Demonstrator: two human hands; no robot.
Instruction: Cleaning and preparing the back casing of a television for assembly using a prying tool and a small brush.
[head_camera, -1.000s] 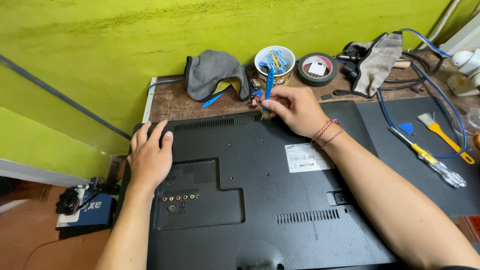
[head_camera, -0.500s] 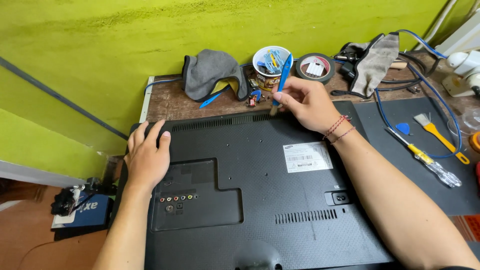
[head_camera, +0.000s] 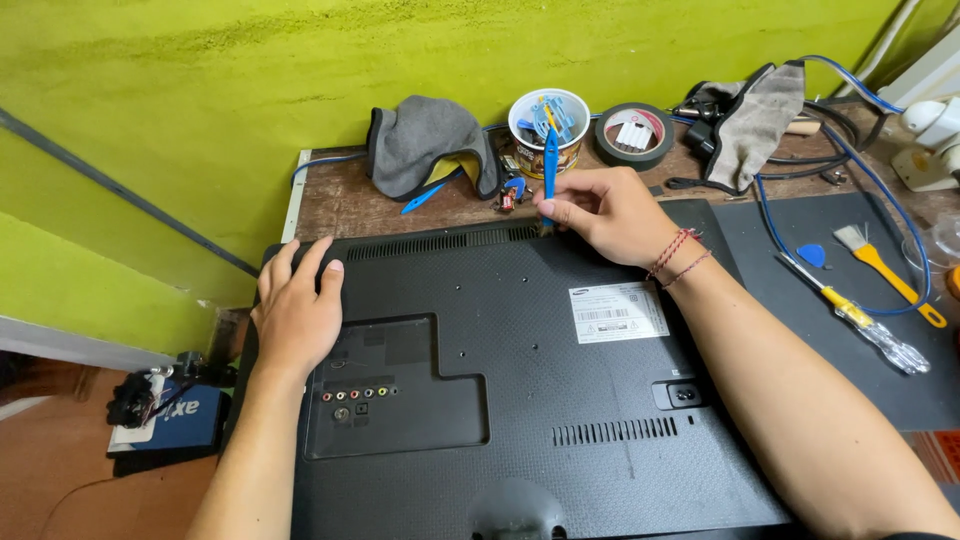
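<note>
Two bare hands work on the matte black plastic back of a flat television (head_camera: 520, 400) lying face down on a worn brown wooden bench (head_camera: 340, 200).

The right hand (head_camera: 610, 215), at 12 o'clock on the panel, has its fingers pinched shut on a slim blue plastic pry tool (head_camera: 549, 170) held upright, tip at the ribbed top vent edge. The left hand (head_camera: 298, 310) lies flat with fingers spread, holding nothing, on the rounded corner at 10 o'clock. Beyond the tool stands a round white cup of blue picks (head_camera: 548, 125), with a crumpled grey cloth (head_camera: 425, 145) at 11 o'clock. A clear-handled yellow screwdriver (head_camera: 860, 325) lies on a dark mat at 3 o'clock.
</note>
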